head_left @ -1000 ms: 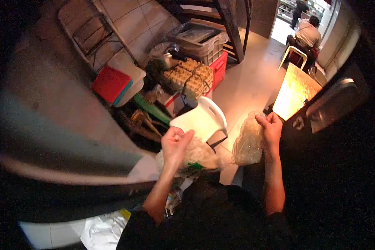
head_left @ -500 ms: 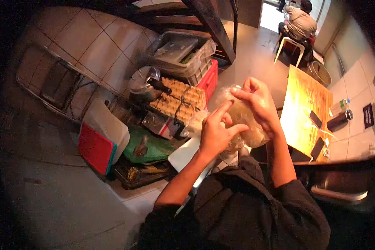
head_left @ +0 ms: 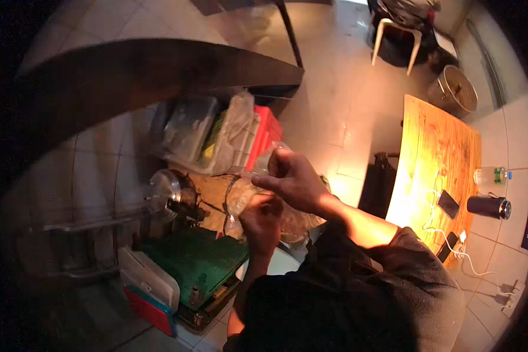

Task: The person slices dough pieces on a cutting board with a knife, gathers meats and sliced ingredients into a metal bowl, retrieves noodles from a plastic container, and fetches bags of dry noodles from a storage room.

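My right hand [head_left: 293, 179] is closed on a clear plastic bag [head_left: 298, 226], its thumb pointing left over my left hand. Just below it, my left hand [head_left: 261, 222] is curled closed against the same thin, crinkled plastic. The bag's body hangs behind and below my hands, partly hidden by them and my right forearm. Pale contents show through it but are too blurred to name. A loose flap of plastic spreads left of my fingers, over the tied egg trays [head_left: 210, 196].
Left lie a metal pot [head_left: 167, 189], a green bag [head_left: 193, 264], stacked boards [head_left: 149, 311] and a grey crate [head_left: 190, 132] beside a red one [head_left: 267, 132]. Right stands a wooden table [head_left: 431, 141] with phones [head_left: 449, 204], a flask [head_left: 488, 207] and a bottle. Someone sits at top.
My hands, first apart with one bag each, have come together and are now lower left in view. My left fingers, spread half a second ago, have closed. The view has turned.
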A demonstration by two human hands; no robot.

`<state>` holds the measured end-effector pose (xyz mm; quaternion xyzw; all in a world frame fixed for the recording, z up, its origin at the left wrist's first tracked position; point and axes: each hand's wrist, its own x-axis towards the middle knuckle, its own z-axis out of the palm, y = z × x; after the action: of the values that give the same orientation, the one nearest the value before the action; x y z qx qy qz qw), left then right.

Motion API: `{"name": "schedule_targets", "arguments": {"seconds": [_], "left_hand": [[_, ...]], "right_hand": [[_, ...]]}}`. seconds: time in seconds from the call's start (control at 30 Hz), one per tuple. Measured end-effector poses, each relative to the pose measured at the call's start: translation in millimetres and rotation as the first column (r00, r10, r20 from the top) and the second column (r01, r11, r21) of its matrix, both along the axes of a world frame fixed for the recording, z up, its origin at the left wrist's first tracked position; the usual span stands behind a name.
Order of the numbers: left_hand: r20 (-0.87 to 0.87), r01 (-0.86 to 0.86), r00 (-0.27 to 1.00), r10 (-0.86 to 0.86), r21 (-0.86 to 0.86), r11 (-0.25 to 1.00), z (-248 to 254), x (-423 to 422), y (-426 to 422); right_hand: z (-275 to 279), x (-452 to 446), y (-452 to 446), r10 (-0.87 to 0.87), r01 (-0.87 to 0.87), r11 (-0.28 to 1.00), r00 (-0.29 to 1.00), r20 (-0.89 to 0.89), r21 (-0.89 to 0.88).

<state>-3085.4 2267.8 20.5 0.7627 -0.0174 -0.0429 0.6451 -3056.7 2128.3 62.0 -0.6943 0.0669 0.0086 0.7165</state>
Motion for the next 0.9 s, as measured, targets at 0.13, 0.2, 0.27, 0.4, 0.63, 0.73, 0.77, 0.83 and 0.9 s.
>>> {"name": "schedule_targets", "arguments": {"seconds": [0.13,0.2,0.27,0.4,0.63,0.73,0.77,0.83,0.9], "left_hand": [[-0.051,0.045,0.997,-0.062,-0.277,0.960,-2,48,-53],[-0.119,-0.017,0.993,-0.022,-0.317,0.948,6,67,-87],[-0.157,0.131,0.971,-0.181,-0.284,0.950,5,84,-100],[0.049,0.334,0.942,-0.332,-0.039,0.942,-4,118,-124],[0.028,0.381,0.921,-0.389,-0.272,0.884,33,140,-189],[0.014,0.425,0.901,-0.433,-0.223,0.877,42,148,-206],[0.111,0.435,0.900,-0.422,-0.147,0.888,39,153,-213],[0.097,0.447,0.895,-0.436,-0.183,0.876,47,157,-223],[0.089,0.459,0.888,-0.451,-0.224,0.860,51,167,-233]], "right_hand": [[-16,36,-38,-0.175,0.175,0.985,0.983,0.062,0.001],[-10,44,-60,-0.181,0.208,0.948,0.975,-0.131,0.241],[-24,57,-78,-0.209,0.207,0.977,0.977,0.043,0.042],[5,62,-145,-0.104,0.095,0.992,0.988,0.112,0.081],[35,15,-241,-0.162,0.202,0.950,0.971,0.175,-0.240],[45,13,-252,-0.096,0.119,0.865,0.993,0.071,-0.488],[46,17,-254,-0.053,0.153,0.800,0.981,0.186,-0.580],[41,28,-256,-0.027,0.228,0.734,0.951,0.307,-0.640],[27,43,-257,0.027,0.252,0.655,0.934,0.356,-0.712]]}}
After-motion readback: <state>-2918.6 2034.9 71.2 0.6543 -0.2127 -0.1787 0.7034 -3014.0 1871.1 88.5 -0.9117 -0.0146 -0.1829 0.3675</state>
